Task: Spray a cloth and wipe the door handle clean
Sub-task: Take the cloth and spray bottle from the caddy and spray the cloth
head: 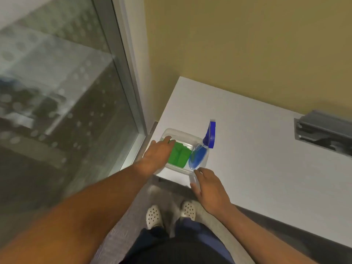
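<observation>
While a person stands at the near corner of a white table (257, 141), both bare arms reach forward toward a clear plastic tub (182, 134) sitting at that corner. Inside the tub, a folded green cloth (180, 154) lies on the left side, and a blue spray bottle (200, 155) leans on the right side, its blue trigger head (211, 135) pointing up and away over the tub's far right rim.

The left hand (159, 155) rests over the tub's left edge, fingers extended and loosely spread, touching or just above the cloth's left edge; it is not closed around anything. The right hand (208, 185) hovers at the tub's near right corner, fingers relaxed and apart, fingertips just beside the bottle's base; whether they touch the tub cannot be told.

To the left stands a glass door (62, 111) in a grey metal frame (127, 73); its handle is not in view. A yellow wall (247, 44) rises behind the table. A grey metal fitting (323, 133) sits at the table's far right. Below, white perforated shoes (154, 216) and dark trousers show on a grey floor.
</observation>
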The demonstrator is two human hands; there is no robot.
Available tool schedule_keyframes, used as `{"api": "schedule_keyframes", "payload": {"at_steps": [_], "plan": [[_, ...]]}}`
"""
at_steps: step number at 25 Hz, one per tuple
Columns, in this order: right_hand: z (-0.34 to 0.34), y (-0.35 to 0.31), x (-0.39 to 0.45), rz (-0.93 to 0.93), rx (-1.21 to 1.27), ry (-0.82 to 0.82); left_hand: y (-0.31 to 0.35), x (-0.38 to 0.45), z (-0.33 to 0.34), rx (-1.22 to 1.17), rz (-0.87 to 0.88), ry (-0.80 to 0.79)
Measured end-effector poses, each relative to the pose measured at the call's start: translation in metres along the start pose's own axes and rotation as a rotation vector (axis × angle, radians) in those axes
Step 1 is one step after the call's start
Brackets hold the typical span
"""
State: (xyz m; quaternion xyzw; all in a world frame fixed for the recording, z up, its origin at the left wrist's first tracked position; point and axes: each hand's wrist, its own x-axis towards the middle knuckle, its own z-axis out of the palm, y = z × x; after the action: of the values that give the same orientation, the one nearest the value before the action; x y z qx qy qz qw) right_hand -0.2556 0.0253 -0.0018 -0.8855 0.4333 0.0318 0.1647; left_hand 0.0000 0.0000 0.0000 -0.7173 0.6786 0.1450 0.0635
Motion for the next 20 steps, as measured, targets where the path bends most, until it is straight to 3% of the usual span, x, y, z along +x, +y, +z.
{"api": "schedule_keyframes", "payload": {"at_steps": [3,10,14,16,18,20], "plan": [[0.005,0.006,0.000,0.000,0.059,0.057,0.005,0.017,-0.001,0.093,-0.046,-0.064],[-0.002,0.011,-0.001,0.009,0.096,0.017,0.008,0.036,0.002,0.131,-0.058,-0.090],[-0.017,-0.007,0.002,0.100,0.303,-0.067,0.006,0.014,-0.005,-0.140,-0.035,0.024],[-0.033,-0.027,0.011,0.238,0.643,-0.131,0.011,-0.014,-0.015,-0.382,-0.034,0.309],[-0.050,-0.052,0.023,0.413,1.251,-0.236,0.019,-0.042,-0.021,-0.409,0.040,0.589],[-0.066,-0.070,0.037,0.501,1.718,-0.238,0.033,-0.067,-0.025,-0.469,0.082,0.548]]}}
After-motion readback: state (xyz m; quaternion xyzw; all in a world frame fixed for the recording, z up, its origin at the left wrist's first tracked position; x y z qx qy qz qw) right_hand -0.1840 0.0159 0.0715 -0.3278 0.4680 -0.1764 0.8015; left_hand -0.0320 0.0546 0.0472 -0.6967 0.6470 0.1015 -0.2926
